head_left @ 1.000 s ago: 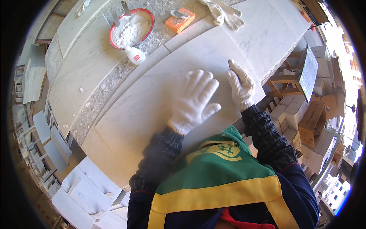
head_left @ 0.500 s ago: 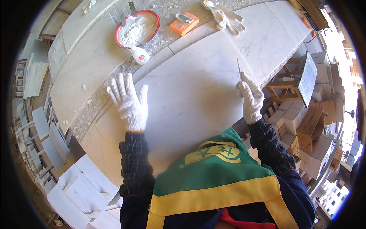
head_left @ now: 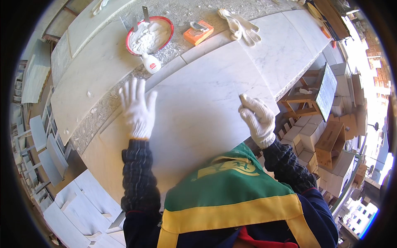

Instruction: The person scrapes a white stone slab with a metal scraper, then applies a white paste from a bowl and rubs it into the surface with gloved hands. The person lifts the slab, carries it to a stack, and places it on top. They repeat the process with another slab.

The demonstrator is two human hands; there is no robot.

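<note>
A large pale marble slab (head_left: pixel 198 107) with grey veins lies in front of me, its near edge by my green and yellow apron. My left hand (head_left: pixel 138 109), in a white knit glove, is spread open over the slab's left part, slightly blurred; whether it touches is not plain. My right hand (head_left: pixel 258 120), gloved alike, is closed over the slab's right side with a thin metal blade (head_left: pixel 237 89) pinched in its fingers. Only a faint edge of that blade shows. Beyond my left hand, a white bottle (head_left: pixel 151 64) leans against a red-rimmed basin (head_left: pixel 171 31) of white paste.
Two flat metal scrapers (head_left: pixel 146 14) stand in the paste. An orange block (head_left: pixel 198 33) with a metal piece on top and spare white gloves (head_left: pixel 240 27) lie at the far side. Wooden stools (head_left: pixel 304 99) and cartons (head_left: pixel 308 134) stand right; stacked slabs (head_left: pixel 82 206) lie lower left.
My right hand has moved left and nearer to me over the slab, and its blade has turned almost out of sight. My left hand stays spread, shifted slightly left. The whole view has shifted slightly.
</note>
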